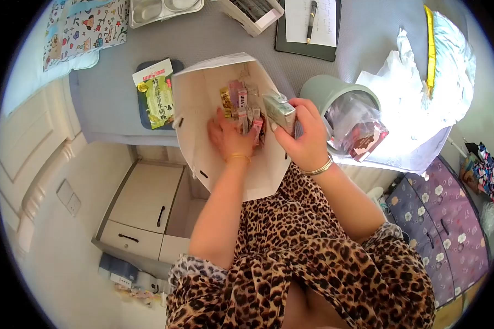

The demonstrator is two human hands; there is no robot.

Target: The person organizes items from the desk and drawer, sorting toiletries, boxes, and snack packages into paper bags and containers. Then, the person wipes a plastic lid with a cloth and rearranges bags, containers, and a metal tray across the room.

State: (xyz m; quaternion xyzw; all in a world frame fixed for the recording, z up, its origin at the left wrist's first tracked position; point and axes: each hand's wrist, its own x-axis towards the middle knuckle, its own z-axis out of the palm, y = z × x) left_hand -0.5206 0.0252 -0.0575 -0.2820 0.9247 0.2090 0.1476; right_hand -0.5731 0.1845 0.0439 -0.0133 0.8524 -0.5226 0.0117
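Note:
A white paper bag (196, 98) lies mouth toward me at the table's front edge. My left hand (229, 137) reaches inside it, fingers apart, against several small wrapped packets (241, 101) in pink, white and yellow. Whether its fingertips grip any packet cannot be made out. At the bag's right rim, my right hand (307, 137) is closed around a small silvery-green box (281, 113), thumb on the near side.
Left of the bag, a green snack packet (159, 98) rests on a dark tray (144, 112). To the right lies a tipped pale-green bin (326, 88) with plastic and a brown-red packet (368, 140) at its mouth. Behind are a clipboard (282, 44), pen (312, 22) and metal tray (148, 23).

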